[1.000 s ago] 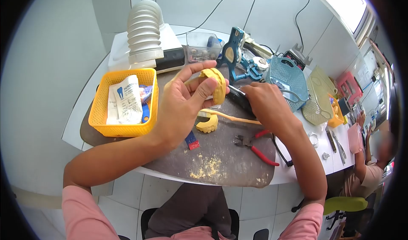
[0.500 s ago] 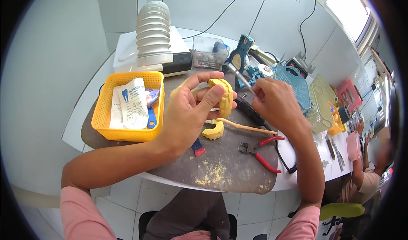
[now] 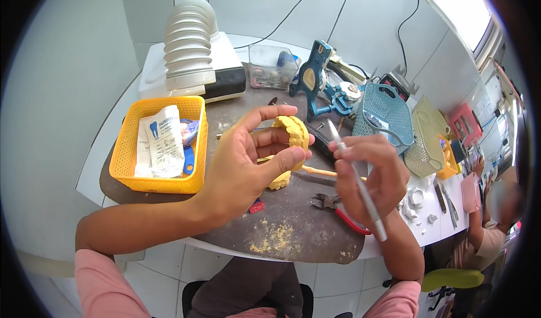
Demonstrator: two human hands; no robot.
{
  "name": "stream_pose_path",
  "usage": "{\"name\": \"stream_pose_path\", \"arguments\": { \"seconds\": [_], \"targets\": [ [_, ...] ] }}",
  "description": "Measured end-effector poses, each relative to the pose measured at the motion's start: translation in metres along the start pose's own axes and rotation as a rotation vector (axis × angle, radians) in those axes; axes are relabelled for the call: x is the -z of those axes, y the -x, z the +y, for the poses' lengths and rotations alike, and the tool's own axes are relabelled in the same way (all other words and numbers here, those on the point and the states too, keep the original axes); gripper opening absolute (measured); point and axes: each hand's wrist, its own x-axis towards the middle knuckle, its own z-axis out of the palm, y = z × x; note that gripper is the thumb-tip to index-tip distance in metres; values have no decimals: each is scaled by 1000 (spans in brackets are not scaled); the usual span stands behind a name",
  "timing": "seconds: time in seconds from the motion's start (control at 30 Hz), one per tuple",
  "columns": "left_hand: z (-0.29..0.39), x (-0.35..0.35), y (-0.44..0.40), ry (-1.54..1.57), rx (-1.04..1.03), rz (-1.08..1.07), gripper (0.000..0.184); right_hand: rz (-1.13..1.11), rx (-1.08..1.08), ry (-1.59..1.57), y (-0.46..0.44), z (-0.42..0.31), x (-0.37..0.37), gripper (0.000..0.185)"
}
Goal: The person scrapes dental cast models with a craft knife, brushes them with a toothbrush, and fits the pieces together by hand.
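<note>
My left hand (image 3: 234, 160) is closed around the edge of a yellow plaster dental cast (image 3: 297, 131), thumb on the near side and fingers behind, holding it above the table. To its right, my right hand (image 3: 376, 171) grips a slim silver pen-like tool (image 3: 369, 202), slightly blurred. One end points up and left towards the cast without touching it; the other slants down right. Behind my left hand, a second yellow dental cast (image 3: 280, 181) lies partly hidden on the mat. A wooden stick-like handle (image 3: 322, 172) and red-handled cutting pliers (image 3: 352, 222) lie beneath my right hand.
At left stands a yellow basket (image 3: 158, 185) with papers inside. Behind it is a white machine with a ribbed hose (image 3: 189, 42). A blue articulator (image 3: 311, 78) and blue basket (image 3: 389, 101) stand further back. Yellow shavings (image 3: 276, 236) lie near the front edge. Another person sits far right.
The silver tool has turned in my right hand, its rear end now showing below the fingers. My left hand and the cast have shifted slightly left and tilted. The whole view has shifted a little.
</note>
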Motion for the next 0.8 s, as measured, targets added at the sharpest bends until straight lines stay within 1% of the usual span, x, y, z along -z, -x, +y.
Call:
{"name": "stream_pose_path", "arguments": {
  "seconds": [0.03,0.1,0.13,0.23,0.37,0.43,0.8],
  "targets": [
    [-1,0,0,-1,-2,-13,58,3,-6,-1,0,-3,-2,27],
    [-1,-1,1,-5,0,-15,58,-79,59,48,0,-8,-3,29],
    [0,-1,1,-6,-5,-17,58,-107,27,34,2,-10,-2,31],
    [-3,-1,2,-34,-37,-29,56,-74,34,64,5,-10,-6,29],
    [-2,-2,3,-23,-27,-27,56,-40,45,38,7,-11,-12,29],
    [-1,-2,4,-15,-8,-15,56,-38,84,60,8,-10,-14,29],
    [0,-2,4,-11,-24,29,55,-99,155,69,6,-9,-12,32]
  ]
}}
